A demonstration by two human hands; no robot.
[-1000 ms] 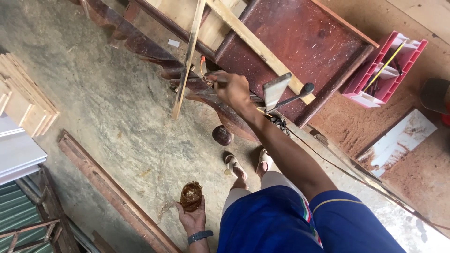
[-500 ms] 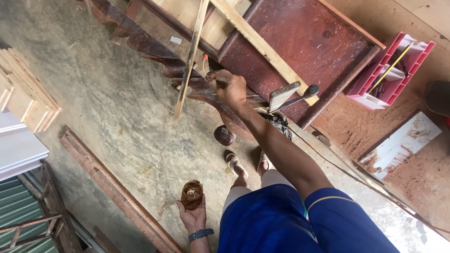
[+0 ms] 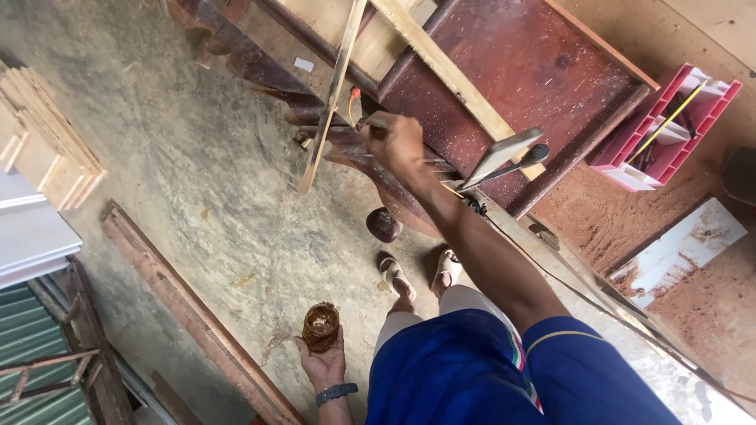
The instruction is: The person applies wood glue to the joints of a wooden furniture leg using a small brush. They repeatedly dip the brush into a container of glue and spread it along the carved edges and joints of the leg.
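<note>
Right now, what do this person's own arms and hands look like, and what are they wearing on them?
Both are bare hands with bare forearms. The left hand has a dark band, like a watch, around the wrist. The right hand wears nothing; that arm is bare up to a short blue sleeve edged with a thin yellow line.

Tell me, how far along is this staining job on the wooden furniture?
Done: the flat panel already looks dark reddish-brown. In hand: the right hand holds a brush against the carved edge, while the left hand carries a small jar of brown liquid. Left: I cannot tell how much of the carved parts is uncoated.
</note>
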